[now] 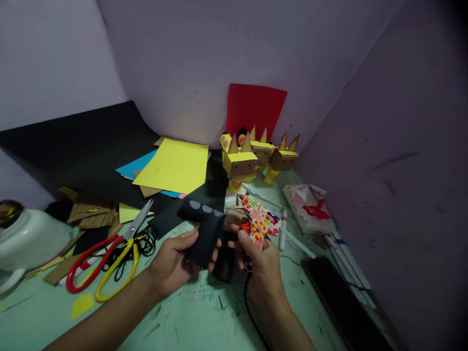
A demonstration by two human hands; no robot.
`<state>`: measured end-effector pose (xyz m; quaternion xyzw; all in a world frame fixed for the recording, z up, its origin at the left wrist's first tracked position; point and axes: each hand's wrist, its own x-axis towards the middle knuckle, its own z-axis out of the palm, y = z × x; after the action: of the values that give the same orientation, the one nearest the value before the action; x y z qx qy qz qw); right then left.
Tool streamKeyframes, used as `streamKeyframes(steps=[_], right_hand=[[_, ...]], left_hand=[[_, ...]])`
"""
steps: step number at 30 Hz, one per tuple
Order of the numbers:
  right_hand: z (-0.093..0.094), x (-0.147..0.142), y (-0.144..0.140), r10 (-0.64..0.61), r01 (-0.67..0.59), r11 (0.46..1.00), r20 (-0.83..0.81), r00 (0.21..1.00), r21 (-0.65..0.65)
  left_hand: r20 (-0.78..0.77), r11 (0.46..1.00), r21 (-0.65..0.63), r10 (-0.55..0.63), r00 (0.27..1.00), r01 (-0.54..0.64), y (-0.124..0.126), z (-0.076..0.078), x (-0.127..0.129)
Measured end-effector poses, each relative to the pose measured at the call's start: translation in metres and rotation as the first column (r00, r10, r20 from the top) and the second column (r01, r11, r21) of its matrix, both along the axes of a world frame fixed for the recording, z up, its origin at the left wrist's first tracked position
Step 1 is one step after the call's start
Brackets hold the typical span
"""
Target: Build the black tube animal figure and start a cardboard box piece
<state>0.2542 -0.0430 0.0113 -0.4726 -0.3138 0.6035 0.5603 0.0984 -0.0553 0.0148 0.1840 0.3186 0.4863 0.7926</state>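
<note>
My left hand grips a black paper-covered piece that has three pale ovals along its top edge. My right hand holds a folded piece of bright floral patterned paper against a bit of brown cardboard. A black glue gun sits between the two hands, its cord running toward me. Both hands hover just above the pale green table.
Red and yellow scissors lie left, beside cardboard scraps. Yellow and blue paper sheets lie behind on black paper. Three yellow-eared cardboard box figures stand before a red sheet. Markers, a plastic packet, a white object at left.
</note>
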Motion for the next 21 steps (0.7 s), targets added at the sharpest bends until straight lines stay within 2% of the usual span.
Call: streamKeyframes(steps=[3, 5, 7, 8, 10, 12, 14, 15, 19, 21], right_hand=[[0.0, 0.0, 0.0, 0.005, -0.005, 1.0, -0.001, 1.0, -0.011], [0.0, 0.0, 0.0, 0.007, -0.007, 1.0, 0.002, 1.0, -0.02], [0.0, 0.0, -0.001, -0.004, 0.004, 1.0, 0.003, 1.0, -0.025], [0.001, 0.001, -0.001, -0.014, 0.014, 1.0, 0.009, 1.0, -0.025], [0.002, 0.003, -0.002, -0.03, 0.031, 0.999, 0.041, 0.999, -0.012], [0.003, 0.005, -0.002, -0.035, 0.034, 0.999, 0.09, 0.995, 0.021], [0.003, 0.009, -0.002, -0.033, 0.023, 0.997, 0.135, 0.99, 0.071], [0.003, 0.011, -0.002, -0.029, 0.012, 0.995, 0.162, 0.986, 0.101], [-0.003, 0.018, -0.002, 0.023, -0.08, 0.985, 0.343, 0.939, 0.155], [-0.007, 0.021, -0.002, 0.042, -0.114, 0.982, 0.42, 0.907, 0.149]], left_hand=[[-0.003, 0.999, 0.024, -0.021, 1.0, 0.021, -0.002, -0.001, -0.002], [-0.049, 0.991, 0.107, -0.074, 0.996, 0.079, -0.003, -0.002, -0.003], [-0.179, 0.964, 0.23, -0.092, 0.979, 0.133, -0.005, -0.003, -0.005], [-0.274, 0.946, 0.29, -0.064, 0.96, 0.146, -0.006, -0.003, -0.006], [-0.488, 0.912, 0.381, 0.059, 0.871, 0.152, -0.006, -0.004, -0.008], [-0.665, 0.89, 0.434, 0.209, 0.717, 0.142, -0.006, -0.005, -0.01], [-0.749, 0.873, 0.467, 0.309, 0.586, 0.138, -0.005, -0.007, -0.013], [-0.76, 0.862, 0.483, 0.328, 0.561, 0.15, -0.005, -0.009, -0.014], [-0.738, 0.813, 0.526, 0.291, 0.608, 0.249, -0.004, -0.017, -0.015], [-0.745, 0.831, 0.51, 0.298, 0.597, 0.222, -0.003, -0.02, -0.014]])
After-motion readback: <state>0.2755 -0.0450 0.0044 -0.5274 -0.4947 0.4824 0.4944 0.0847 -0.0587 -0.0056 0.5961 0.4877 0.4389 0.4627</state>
